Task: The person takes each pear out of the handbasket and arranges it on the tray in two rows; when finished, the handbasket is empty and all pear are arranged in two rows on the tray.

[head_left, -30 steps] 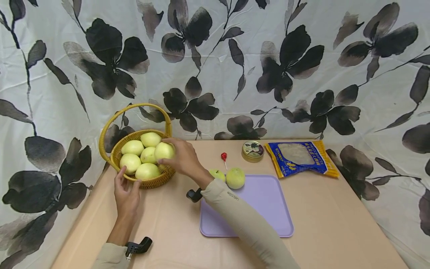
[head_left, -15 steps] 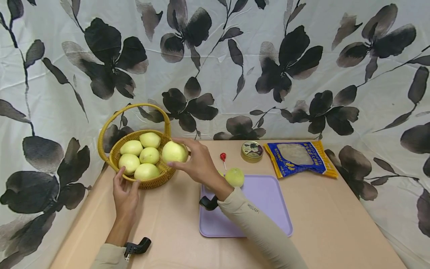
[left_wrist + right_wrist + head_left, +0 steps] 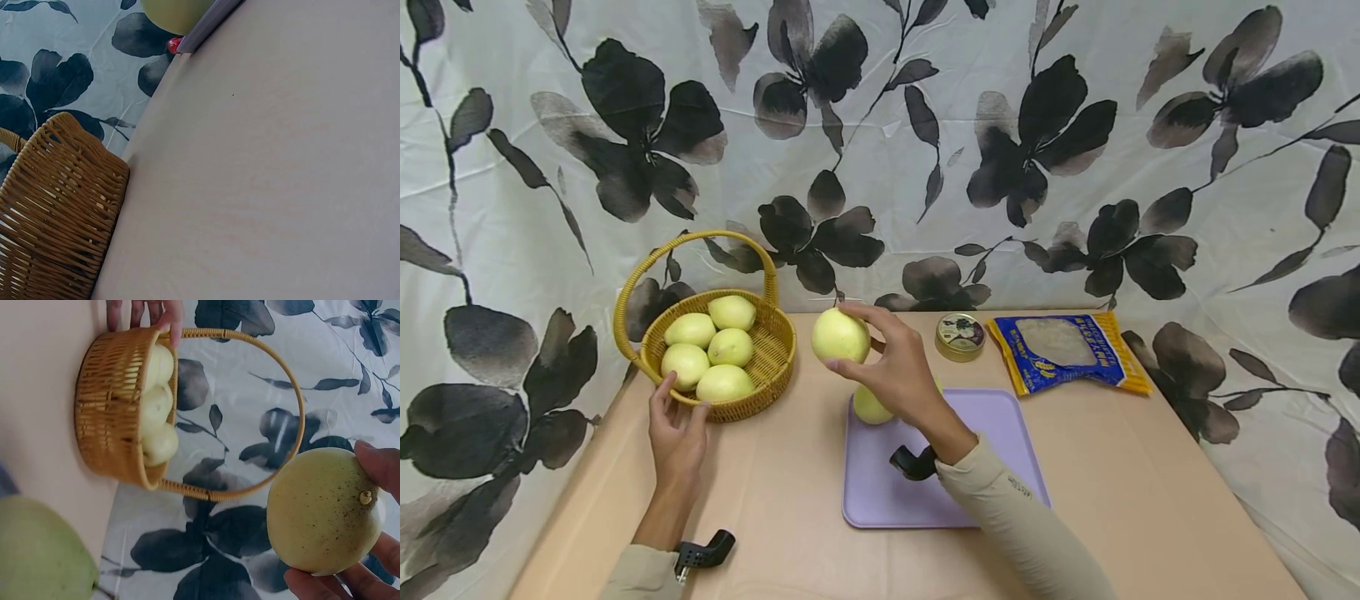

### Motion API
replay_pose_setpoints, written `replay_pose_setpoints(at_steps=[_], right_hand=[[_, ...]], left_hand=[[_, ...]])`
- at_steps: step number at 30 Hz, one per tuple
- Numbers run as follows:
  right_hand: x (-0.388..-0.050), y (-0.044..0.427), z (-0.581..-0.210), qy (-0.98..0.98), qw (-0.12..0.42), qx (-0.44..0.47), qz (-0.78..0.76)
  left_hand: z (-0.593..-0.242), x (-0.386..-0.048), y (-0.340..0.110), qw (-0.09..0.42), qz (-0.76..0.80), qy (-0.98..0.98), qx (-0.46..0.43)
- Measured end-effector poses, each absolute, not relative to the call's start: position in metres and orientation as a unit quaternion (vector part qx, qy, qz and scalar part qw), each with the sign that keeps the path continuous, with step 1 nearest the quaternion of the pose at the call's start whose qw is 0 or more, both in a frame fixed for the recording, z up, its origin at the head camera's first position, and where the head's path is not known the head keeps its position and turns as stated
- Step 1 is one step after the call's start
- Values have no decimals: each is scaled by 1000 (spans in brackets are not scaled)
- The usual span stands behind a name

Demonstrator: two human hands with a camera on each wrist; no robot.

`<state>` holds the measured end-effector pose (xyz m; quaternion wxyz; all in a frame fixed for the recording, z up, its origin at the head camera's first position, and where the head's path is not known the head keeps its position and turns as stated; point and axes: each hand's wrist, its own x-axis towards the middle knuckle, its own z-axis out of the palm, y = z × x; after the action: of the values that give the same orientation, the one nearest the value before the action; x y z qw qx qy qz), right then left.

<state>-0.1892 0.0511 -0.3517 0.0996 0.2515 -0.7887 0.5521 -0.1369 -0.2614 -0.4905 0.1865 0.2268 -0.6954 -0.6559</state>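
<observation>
My right hand (image 3: 898,362) grips a pale yellow-green pear (image 3: 839,337) between thumb and fingers, held above the table's middle. The right wrist view shows that pear (image 3: 322,512) close up, with brown specks. At the left stands a woven basket (image 3: 775,375) with a tall handle and several pears (image 3: 724,383) inside. My left hand (image 3: 677,442) holds its near rim; in the right wrist view the left fingers (image 3: 170,315) are at the rim and side. Below the right hand, a green pear (image 3: 871,407) lies at the purple tray's (image 3: 880,492) far left corner; another is mostly hidden.
A round tin (image 3: 960,337) and a blue-yellow packet (image 3: 1067,352) lie beyond the tray. The left wrist view catches a red lollipop head (image 3: 174,45) beside the tray edge (image 3: 209,26). A floral cloth (image 3: 925,167) hangs behind the table.
My right hand has lifted the pear out of the basket and carried it right towards the tray, now covering the lollipop in the head view. The left hand has stayed at the basket rim.
</observation>
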Motion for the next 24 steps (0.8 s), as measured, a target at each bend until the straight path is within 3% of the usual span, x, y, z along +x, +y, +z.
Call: replay_pose_setpoints(at_steps=[18,24], right_hand=[[-192,137,-389,-815,155,150,538],[-194,163,-403,-830,151,116,524]], left_hand=[[-492,-137,-262,187,-650,-700,229],[-489,-137,-259,192,-648,-700,229]])
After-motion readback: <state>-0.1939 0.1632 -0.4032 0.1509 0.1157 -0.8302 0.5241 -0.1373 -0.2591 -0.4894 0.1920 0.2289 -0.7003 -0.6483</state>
